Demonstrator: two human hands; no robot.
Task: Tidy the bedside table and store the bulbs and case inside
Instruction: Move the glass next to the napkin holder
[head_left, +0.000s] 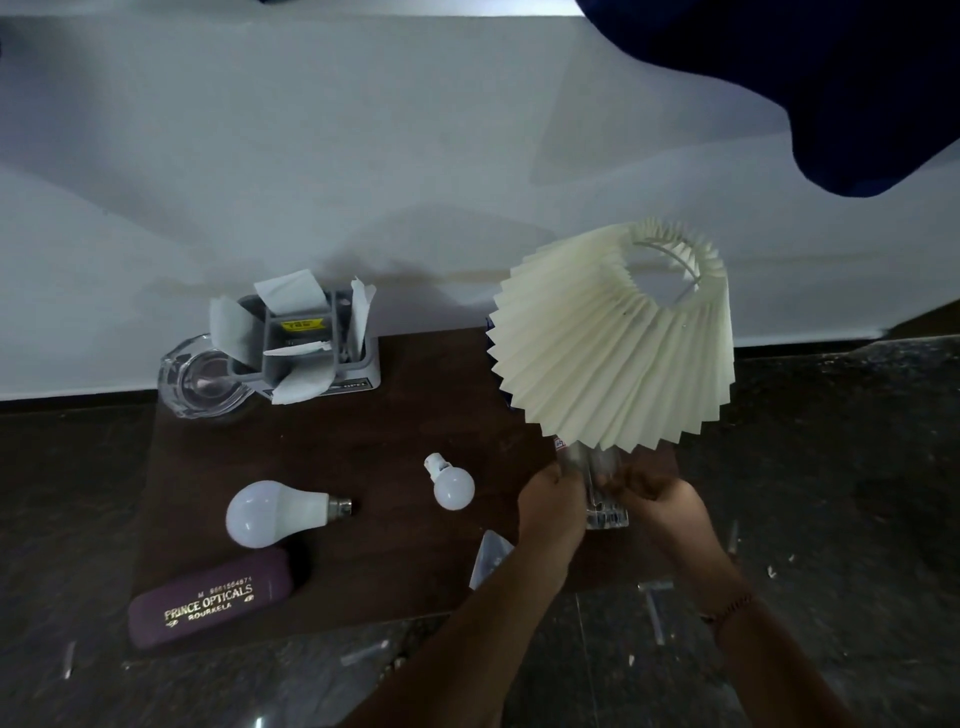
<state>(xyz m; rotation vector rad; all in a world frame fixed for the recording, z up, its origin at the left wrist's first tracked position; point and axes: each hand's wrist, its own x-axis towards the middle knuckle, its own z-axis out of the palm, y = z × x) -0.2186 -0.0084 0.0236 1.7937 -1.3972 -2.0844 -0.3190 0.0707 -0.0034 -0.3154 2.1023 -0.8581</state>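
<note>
Gripping the lamp (613, 332) by its base are the left hand (553, 506) and right hand (657, 504). Left of the lamp on the desk (389, 426) lie the small bulb (451, 483), nearest the left hand, then the big bulb (270, 514) and case (213, 597), both lying crosswise.

Purple case (210, 603) at 7 o'clock, gold "PRINCE OPTICALS", "ROURKELA", blurred number line beginning "M", grey organizer (311, 343) at 10 o'clock, yellow label illegible

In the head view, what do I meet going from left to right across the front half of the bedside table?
Order: large bulb → small bulb → left hand → lamp's glass base → right hand. The spectacle case overlaps the large bulb, so it is left out.
</note>
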